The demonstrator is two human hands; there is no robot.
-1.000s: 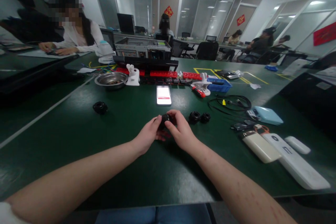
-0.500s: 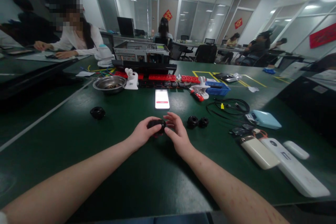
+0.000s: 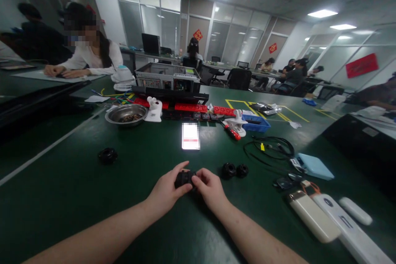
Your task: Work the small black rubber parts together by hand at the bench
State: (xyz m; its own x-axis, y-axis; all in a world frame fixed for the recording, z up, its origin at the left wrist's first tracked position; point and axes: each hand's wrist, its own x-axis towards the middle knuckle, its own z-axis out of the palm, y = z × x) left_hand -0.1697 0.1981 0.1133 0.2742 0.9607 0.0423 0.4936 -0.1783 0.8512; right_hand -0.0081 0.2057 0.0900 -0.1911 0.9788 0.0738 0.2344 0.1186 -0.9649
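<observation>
Between my two hands is a black plastic fitting [image 3: 185, 179], round and ribbed, partly hidden by the fingers. My left hand [image 3: 168, 184] wraps its left side, thumb along the near edge and index finger raised. The fingertips of my right hand [image 3: 210, 184] pinch the fitting's right end. On the table to the right sit two ringed black fittings, a larger one [image 3: 229, 170] and a smaller one [image 3: 242, 170], holes showing. Off to the left lies another black ringed fitting [image 3: 107, 155]. Beyond my hands a lit phone [image 3: 190, 136] lies flat.
Behind the phone stand a metal bowl [image 3: 126, 114] with small parts, a white stand [image 3: 154, 109], an open metal chassis [image 3: 167, 76] and a blue tray [image 3: 256, 123]. A red screwdriver [image 3: 232, 131], coiled cable [image 3: 269, 148], light-blue box [image 3: 314, 167] and cream power bank [image 3: 314, 216] are rightward. Other people sit farther off.
My right hand has closed from loosely spread fingers to a pinch on the fitting's end. My left hand keeps its hold. The view has tilted up, so the table sits lower in the picture.
</observation>
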